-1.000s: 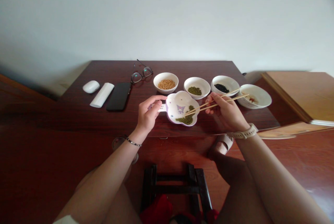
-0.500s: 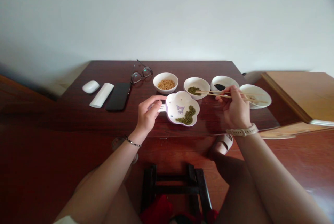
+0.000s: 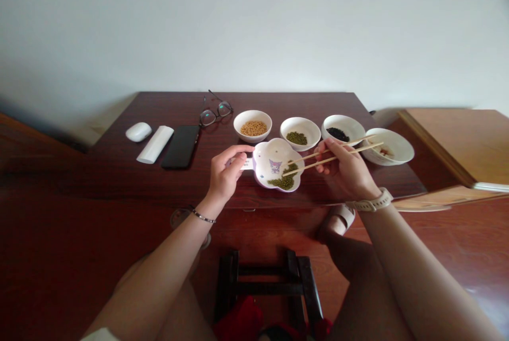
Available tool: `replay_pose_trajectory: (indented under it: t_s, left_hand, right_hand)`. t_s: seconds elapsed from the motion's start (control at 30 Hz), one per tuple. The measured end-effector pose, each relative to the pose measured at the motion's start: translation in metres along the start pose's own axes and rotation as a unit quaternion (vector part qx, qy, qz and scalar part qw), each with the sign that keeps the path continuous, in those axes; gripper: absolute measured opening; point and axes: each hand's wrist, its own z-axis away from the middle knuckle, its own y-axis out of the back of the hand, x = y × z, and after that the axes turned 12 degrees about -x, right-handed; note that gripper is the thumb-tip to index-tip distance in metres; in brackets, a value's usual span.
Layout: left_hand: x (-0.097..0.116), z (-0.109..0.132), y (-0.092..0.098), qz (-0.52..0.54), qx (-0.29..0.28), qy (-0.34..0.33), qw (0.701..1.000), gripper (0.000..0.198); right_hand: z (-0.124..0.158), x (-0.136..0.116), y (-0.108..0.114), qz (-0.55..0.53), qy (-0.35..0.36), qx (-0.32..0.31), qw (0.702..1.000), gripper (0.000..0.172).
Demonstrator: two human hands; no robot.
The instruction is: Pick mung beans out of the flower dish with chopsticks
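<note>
Head view: the right hand (image 3: 344,171) is pinching chopsticks (image 3: 330,159), their long axis slanting left and nearward, tips pointing over mung beans (image 3: 284,183) in the flower-shaped dish (image 3: 278,146). The left hand (image 3: 226,174) is pinching the dish's handle (image 3: 247,164).

**Pale china and bean colours on a dark reddish-brown wooden table (image 3: 119,176)**
White flower-shaped ceramic dish (image 3: 274,146) with a purple cartoon-character print (image 3: 274,166), holding dull green mung beans (image 3: 283,183); pale yellow bamboo chopsticks (image 3: 330,159) across it. Behind, a white round bowl (image 3: 253,116) of tan soybeans (image 3: 253,128), a white round bowl (image 3: 300,123) of olive-green beans (image 3: 296,138), and a white round bowl (image 3: 342,120) of black beans (image 3: 338,134). Nearby, a glossy black smartphone (image 3: 181,147), a white oval computer mouse (image 3: 138,131), a cream watch strap (image 3: 371,202) and a silver chain bracelet (image 3: 203,218).
</note>
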Motion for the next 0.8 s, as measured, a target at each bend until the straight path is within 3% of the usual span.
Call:
replay_pose_trajectory:
  t_s: [0.1,0.3,0.8]
  left_hand:
    - [0.0,0.0,0.0,-0.002,-0.001,0.001,1.0,0.025]
    - [-0.001,0.0,0.0,-0.002,-0.002,-0.004,1.0,0.024]
    - [0.0,0.0,0.0,-0.004,0.0,0.001,1.0,0.025]
  right_hand:
    - [0.002,0.003,-0.003,0.021,-0.038,-0.045,0.998,0.04]
    - [0.001,0.008,-0.002,0.052,-0.038,-0.066,0.996,0.042]
    - [0.0,0.011,0.001,0.059,-0.035,-0.057,0.996,0.043]
